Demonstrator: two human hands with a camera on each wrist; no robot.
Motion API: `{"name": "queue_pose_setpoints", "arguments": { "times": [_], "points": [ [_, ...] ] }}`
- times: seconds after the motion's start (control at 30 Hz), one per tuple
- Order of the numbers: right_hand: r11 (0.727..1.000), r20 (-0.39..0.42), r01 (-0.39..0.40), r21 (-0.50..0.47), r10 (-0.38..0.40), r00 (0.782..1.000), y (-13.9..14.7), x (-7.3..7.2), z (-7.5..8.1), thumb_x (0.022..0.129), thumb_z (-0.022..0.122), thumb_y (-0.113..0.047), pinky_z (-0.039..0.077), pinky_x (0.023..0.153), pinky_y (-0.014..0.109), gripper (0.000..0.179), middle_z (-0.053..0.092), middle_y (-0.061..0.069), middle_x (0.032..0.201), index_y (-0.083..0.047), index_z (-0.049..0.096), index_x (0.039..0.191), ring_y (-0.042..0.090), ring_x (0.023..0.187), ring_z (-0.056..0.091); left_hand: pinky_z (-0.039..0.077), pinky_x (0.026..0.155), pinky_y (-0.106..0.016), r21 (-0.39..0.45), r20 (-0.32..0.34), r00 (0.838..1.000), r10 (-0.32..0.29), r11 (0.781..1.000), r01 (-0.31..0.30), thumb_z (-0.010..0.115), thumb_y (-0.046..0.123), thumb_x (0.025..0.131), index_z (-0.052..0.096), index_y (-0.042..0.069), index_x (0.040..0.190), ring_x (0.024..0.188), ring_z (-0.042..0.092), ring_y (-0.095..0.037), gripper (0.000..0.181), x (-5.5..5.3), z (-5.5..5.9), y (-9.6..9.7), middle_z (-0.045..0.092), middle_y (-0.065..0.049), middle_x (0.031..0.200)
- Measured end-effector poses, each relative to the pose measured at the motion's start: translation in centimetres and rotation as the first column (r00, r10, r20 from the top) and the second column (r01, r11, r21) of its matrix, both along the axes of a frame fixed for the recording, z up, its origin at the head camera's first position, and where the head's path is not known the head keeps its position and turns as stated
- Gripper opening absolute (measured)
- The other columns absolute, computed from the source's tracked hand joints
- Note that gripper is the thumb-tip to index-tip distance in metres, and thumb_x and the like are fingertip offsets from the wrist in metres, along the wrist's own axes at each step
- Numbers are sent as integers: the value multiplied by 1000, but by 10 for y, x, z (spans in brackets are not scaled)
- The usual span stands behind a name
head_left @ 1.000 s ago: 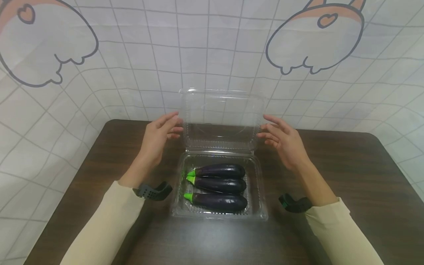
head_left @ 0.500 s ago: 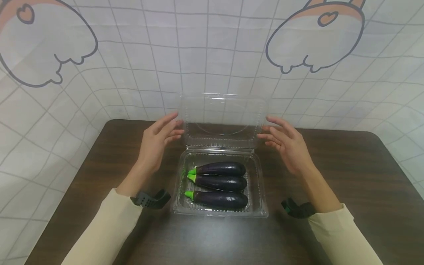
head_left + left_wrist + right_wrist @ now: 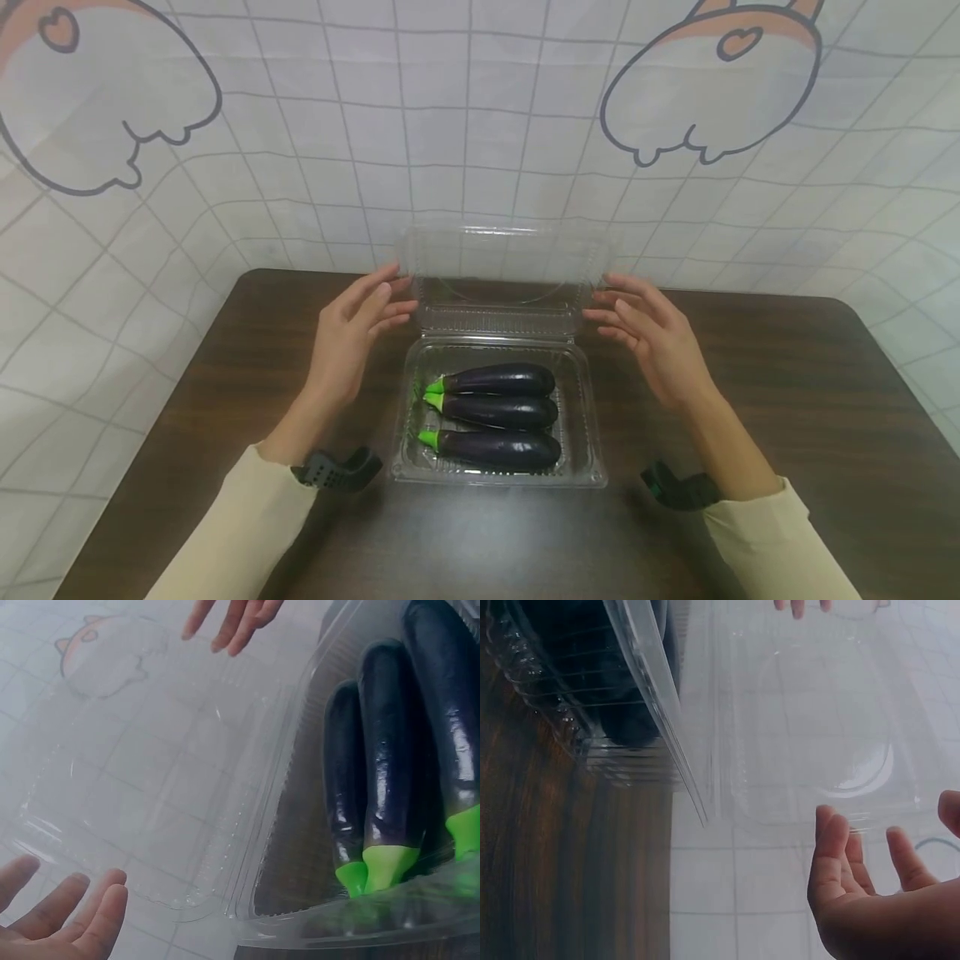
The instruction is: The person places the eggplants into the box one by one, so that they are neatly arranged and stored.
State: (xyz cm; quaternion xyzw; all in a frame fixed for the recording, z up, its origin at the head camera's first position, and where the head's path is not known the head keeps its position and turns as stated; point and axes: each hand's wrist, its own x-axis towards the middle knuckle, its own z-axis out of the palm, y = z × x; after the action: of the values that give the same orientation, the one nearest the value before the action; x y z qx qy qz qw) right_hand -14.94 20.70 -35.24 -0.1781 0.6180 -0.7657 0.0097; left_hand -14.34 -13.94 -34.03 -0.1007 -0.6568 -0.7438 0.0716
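A clear plastic clamshell container (image 3: 498, 481) lies in the middle of the table. Inside its base, three dark eggplants with green stem ends lie side by side: a front eggplant (image 3: 498, 450), a middle eggplant (image 3: 498, 412) and a back eggplant (image 3: 504, 380). The hinged lid (image 3: 495, 320) stands raised behind the base. At the lid's left edge is my left hand (image 3: 341, 346), fingers loosely extended, fingertips right at the rim. My right hand (image 3: 666, 350) mirrors it at the right edge, fingers gently bent. The wrist views show both hands' fingertips close to the clear lid.
The dark wood-grain table (image 3: 795, 400) reaches back to a white gridded cloth (image 3: 495, 108) with cartoon animal drawings. A dark strap (image 3: 341, 471) sits at my left wrist, and another strap (image 3: 681, 490) at my right wrist.
The lid's top edge has come lower and looks wider, tipping toward me. Both hands have shifted slightly, staying at its sides, with the wrists drawn back a little. The eggplants keep their arrangement.
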Motion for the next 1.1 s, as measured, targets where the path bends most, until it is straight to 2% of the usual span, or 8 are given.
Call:
{"name": "queue_pose_setpoints", "arguments": {
  "times": [0.4, 0.73, 1.1],
  "points": [
    [994, -42, 47, 96, -43, 998, -3, 12, 2, 100, 47, -9, 46, 92, 35, 40, 45, 34, 129, 5, 42, 137, 36, 114, 56, 44, 96, -44, 55, -62, 997, -49, 997, 53, 43, 22, 103, 46, -6, 136, 113, 56, -41, 44, 12, -7, -2, 49, -29, 134],
    [995, -75, 45, 85, -39, 996, -4, 22, 1, 99, 45, 0, 46, 94, 35, 39, 45, 36, 129, 11, 40, 136, 37, 116, 54, 41, 98, -45, 99, -87, 995, -58, 993, 67, 41, 17, 104, 45, -8, 136, 115, 54, -42, 41, 19, -12, -2, 48, -29, 135],
    [996, -107, 19, 91, -9, 994, -4, 31, -1, 98, 44, 5, 42, 99, 36, 40, 42, 34, 135, 12, 40, 137, 37, 122, 49, 37, 103, -42, 59, -74, 992, -103, 992, 108, 37, 8, 103, 38, -6, 142, 125, 46, -41, 41, 28, -16, -3, 42, -25, 142]
  ]
}}
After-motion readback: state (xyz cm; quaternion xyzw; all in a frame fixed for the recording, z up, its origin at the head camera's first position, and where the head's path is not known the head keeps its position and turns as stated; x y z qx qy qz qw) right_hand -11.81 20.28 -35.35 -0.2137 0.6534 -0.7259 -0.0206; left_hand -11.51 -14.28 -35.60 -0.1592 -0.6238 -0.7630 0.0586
